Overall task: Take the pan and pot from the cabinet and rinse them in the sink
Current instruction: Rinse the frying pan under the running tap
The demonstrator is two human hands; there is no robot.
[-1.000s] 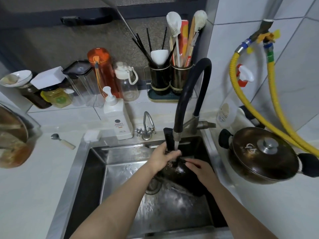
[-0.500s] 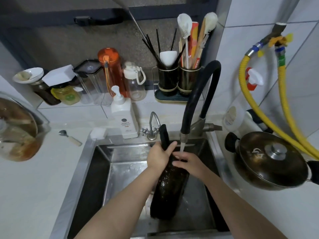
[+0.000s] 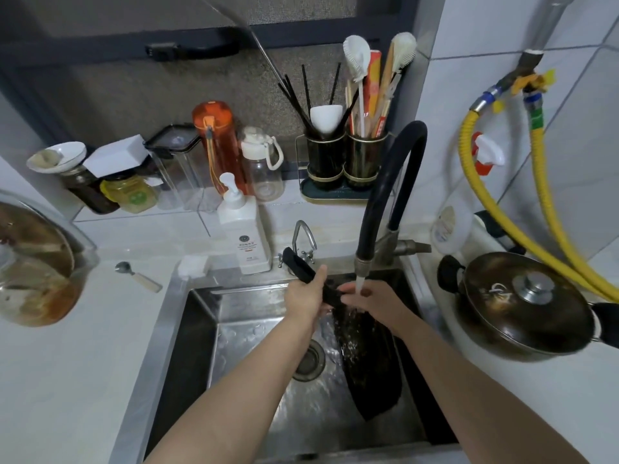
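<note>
Pan (image 3: 365,360) is in the sink (image 3: 197,329), held on edge w/ its dark body dipping toward the basin floor and its black handle (image 3: 301,271) angling up and left, past the sink's back rim. Left hand (image 3: 306,298) has its grip wrapped round the handle, thumb over the top. Right hand (image 3: 371,298) sits at the pan's upper rim right under the water; fingers look pressed on the pan, but whether that grip curls round the rim can't be told. Water stream (image 3: 359,284) falls from the black faucet (image 3: 385,195), which arches up from the sink's back edge, and splashes down the pan's face. Drain (image 3: 310,360) shows in the sink bottom, just left of the pan.

Pot (image 3: 522,313), dark w/ lid on and metal knob, stands on the worktop (image 3: 67,380) right of the sink, black side handles showing. Yellow hoses (image 3: 542,212) loop along the tiled wall behind and above the pot.

Behind the sink: small tap (image 3: 303,241), white soap pump bottle (image 3: 243,236) just left of it, white sponge-like block (image 3: 192,266) at the sink's back-left corner. Further back from the sink on the ledge: utensil holders (image 3: 345,162) w/ chopsticks and brushes, clear bottle (image 3: 263,169), orange bottle (image 3: 217,142), clear container, jars. Left of the sink: a spoon (image 3: 139,276) on the worktop, and a glass bowl (image 3: 37,269) w/ brownish contents at the far left edge.
</note>
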